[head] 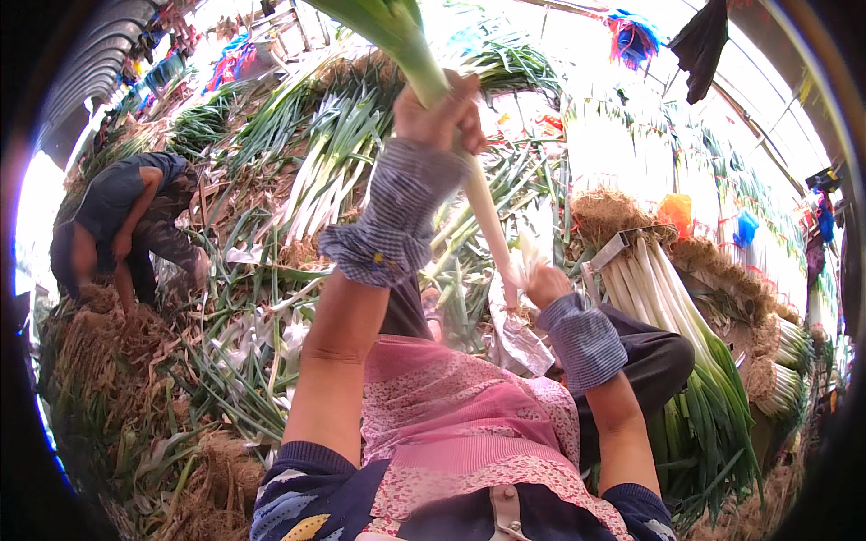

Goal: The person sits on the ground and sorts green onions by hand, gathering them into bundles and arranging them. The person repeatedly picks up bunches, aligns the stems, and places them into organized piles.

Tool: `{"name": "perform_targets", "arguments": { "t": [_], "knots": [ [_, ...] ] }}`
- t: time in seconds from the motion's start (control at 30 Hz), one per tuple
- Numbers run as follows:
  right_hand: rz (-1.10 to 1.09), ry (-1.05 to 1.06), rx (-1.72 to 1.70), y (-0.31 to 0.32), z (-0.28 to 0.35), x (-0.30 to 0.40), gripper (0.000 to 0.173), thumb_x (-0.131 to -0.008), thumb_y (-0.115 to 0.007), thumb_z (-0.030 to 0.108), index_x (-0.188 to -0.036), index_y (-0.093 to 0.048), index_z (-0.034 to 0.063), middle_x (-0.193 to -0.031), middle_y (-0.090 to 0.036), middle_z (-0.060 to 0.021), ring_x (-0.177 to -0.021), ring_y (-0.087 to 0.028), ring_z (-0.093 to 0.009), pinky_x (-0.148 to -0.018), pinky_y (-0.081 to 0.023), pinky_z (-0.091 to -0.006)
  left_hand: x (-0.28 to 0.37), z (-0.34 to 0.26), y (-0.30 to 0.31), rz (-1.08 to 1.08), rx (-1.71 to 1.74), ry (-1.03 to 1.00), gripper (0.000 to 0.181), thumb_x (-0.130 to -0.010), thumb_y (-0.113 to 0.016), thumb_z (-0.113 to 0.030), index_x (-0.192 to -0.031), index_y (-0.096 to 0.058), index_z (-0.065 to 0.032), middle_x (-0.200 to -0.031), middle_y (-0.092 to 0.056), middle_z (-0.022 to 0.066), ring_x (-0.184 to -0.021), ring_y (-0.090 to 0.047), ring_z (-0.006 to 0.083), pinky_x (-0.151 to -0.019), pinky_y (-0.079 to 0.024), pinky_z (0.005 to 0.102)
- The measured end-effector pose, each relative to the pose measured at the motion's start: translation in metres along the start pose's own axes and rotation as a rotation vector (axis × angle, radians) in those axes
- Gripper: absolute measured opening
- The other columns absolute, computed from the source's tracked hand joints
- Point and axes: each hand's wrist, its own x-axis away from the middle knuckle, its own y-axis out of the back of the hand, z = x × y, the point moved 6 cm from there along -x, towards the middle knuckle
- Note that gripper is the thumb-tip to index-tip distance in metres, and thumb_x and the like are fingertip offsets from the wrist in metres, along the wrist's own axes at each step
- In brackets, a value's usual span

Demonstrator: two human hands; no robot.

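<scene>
A long leek or large green onion (pixel 488 213) slants across the upper middle, its green top above and its pale root end lower down. Around its stem near the green part, my left hand (pixel 440 111) is closed. Beside the lower white end is my right hand (pixel 547 285), fingers bent on whitish peeled leaf layers (pixel 531 253). A crumpled silvery sheet (pixel 517 341) lies below that end. To the right of my knee, a pile of trimmed leeks (pixel 649 277) rests against a metal bracket (pixel 609 251).
At the left, a co-worker (pixel 125 216) bends over a root-covered heap (pixel 101 338). Loose leeks (pixel 338 149) and leaf scraps (pixel 270 338) cover the ground ahead and left. Tied leek bundles (pixel 778 341) stand in rows at the right. Blue and red ties (pixel 632 40) hang above.
</scene>
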Motion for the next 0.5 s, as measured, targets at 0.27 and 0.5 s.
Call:
{"name": "perform_targets", "arguments": {
  "t": [0.27,0.5],
  "knots": [
    [0.589,0.153,0.618,-0.124,-0.063,0.073,0.034,-0.081,-0.056,0.027,-0.104,-0.060,0.0022,-0.090,-0.064,-0.0193,-0.085,-0.063,-0.031,-0.078,-0.048,-0.0389,-0.041,-0.102,0.066,-0.013,0.008,-0.175,0.024,-0.080,-0.067,-0.020,-0.074,-0.047,-0.0082,-0.058,-0.045,0.0005,-0.044,-0.043,0.0102,-0.037,-0.038,0.0267],
    [0.184,-0.049,0.197,-0.076,-0.090,0.046,0.035,-0.082,-0.057,0.028,-0.106,-0.059,0.0031,-0.091,-0.064,-0.0180,-0.083,-0.063,-0.029,-0.078,-0.049,-0.0381,-0.054,-0.076,0.088,-0.208,-0.074,-0.047,0.025,-0.082,-0.064,-0.026,-0.076,-0.046,-0.0102,-0.053,-0.043,-0.0007,-0.039,-0.043,0.0125,-0.038,-0.040,0.0269]
  ]
}}
